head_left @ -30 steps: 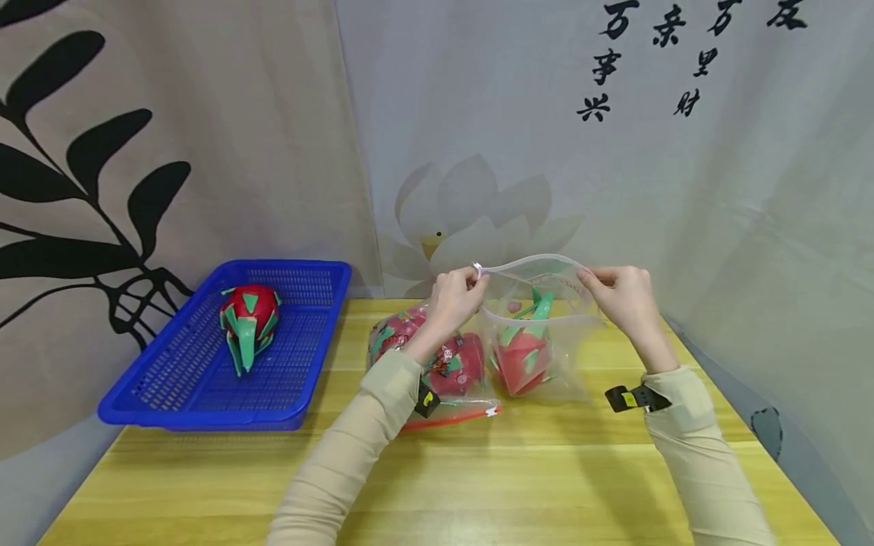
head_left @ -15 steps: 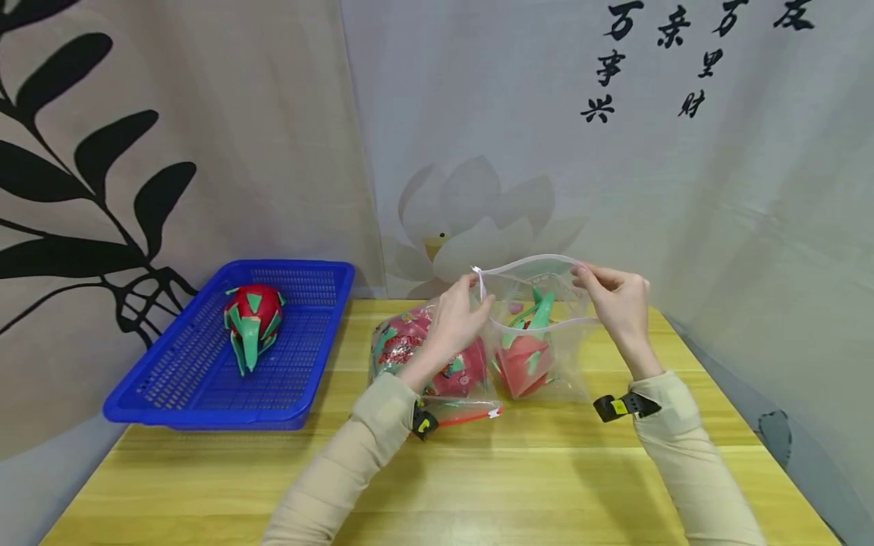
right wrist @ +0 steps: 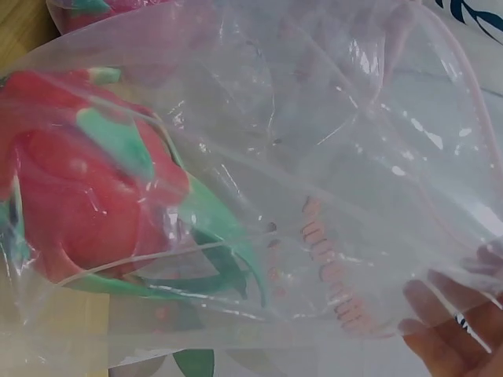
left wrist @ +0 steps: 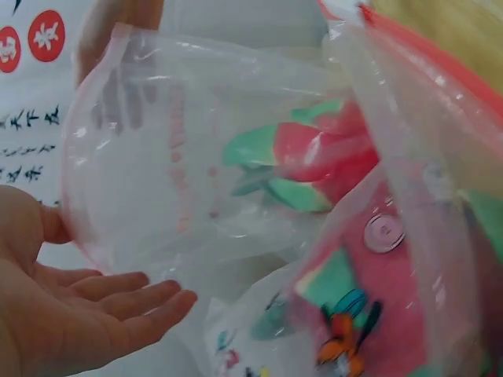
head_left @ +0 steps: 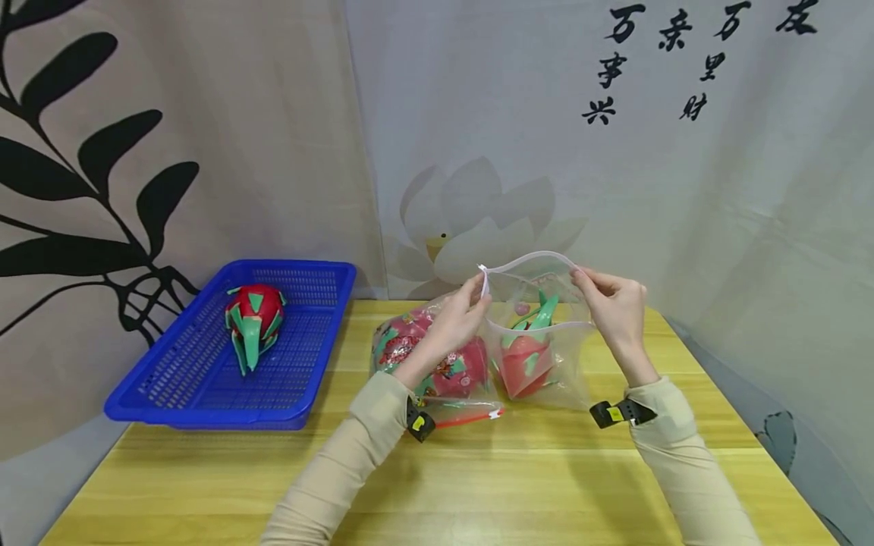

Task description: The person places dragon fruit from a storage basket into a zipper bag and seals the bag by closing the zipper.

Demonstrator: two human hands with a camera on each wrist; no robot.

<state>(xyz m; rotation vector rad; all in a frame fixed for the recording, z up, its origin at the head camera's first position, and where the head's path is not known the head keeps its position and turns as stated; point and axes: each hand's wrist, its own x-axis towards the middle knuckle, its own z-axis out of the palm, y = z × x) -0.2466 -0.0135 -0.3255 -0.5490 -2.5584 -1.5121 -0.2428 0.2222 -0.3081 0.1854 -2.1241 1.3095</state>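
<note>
A clear zip bag (head_left: 573, 364) stands on the table with its mouth spread wide. Inside it sits a red dragon fruit (right wrist: 86, 196) with green leafy tips. My left hand (head_left: 459, 318) pinches the left end of the bag's rim between thumb and forefinger. In the left wrist view the other fingers (left wrist: 141, 310) stretch out beside the bag. At the opposite end of the rim my right hand (head_left: 617, 307) pinches the plastic; in the right wrist view its fingers (right wrist: 448, 314) show partly through the film.
Below my left forearm lies a filled, printed bag (head_left: 403, 341) with red and green contents and a red zip strip (head_left: 471, 417). On the left, a blue plastic basket (head_left: 324, 364) holds another dragon fruit (head_left: 256, 318). A printed curtain (head_left: 287, 152) hangs behind the wooden table (head_left: 532, 485).
Both hands keep their hold on the bag's rim. My left hand's fingers have spread a little, and the bag mouth gapes slightly wider. The head view has shifted a little.
</note>
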